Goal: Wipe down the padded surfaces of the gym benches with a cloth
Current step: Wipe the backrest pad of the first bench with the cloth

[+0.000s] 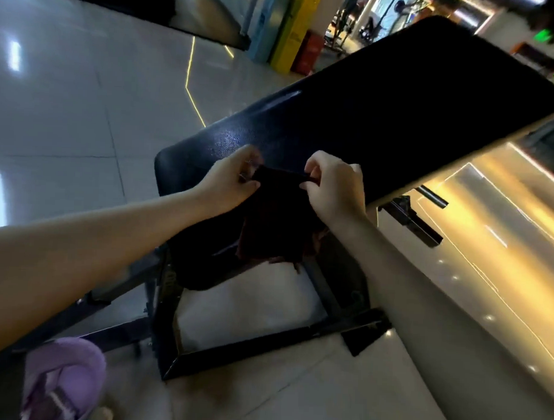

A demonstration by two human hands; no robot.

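Head view: the left hand and right hand each pinch a top corner of the dark cloth, with the fingers curled onto its edge. The cloth hangs between the hands, over the near end of the bench's black padded surface. A purple shoe stands on the tiled floor.

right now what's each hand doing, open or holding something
Left hand: closed, pinching the top edge of the dark cloth.
Right hand: closed, pinching the same top edge.
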